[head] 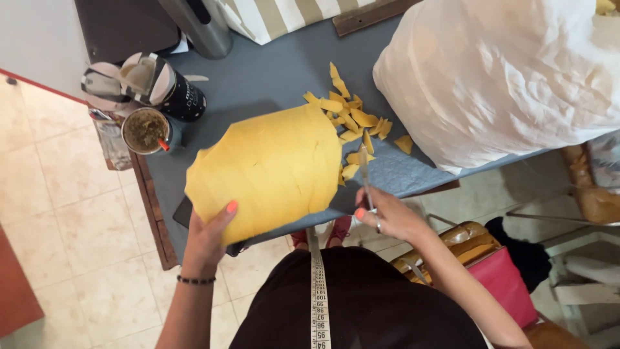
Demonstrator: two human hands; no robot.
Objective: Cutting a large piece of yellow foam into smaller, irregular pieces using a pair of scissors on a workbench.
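Left hand (210, 236) gripping yellow sheet (268, 168) at lower edge, holding it over grey table (258, 77). Right hand (387, 216) closing on scissors (365, 174), blades probably at sheet's right edge. Risk: sheet sagging, cut wandering; scraps (352, 123) snagging blades.

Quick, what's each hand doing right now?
Left hand: closed, holding the yellow sheet.
Right hand: closed, holding scissors.
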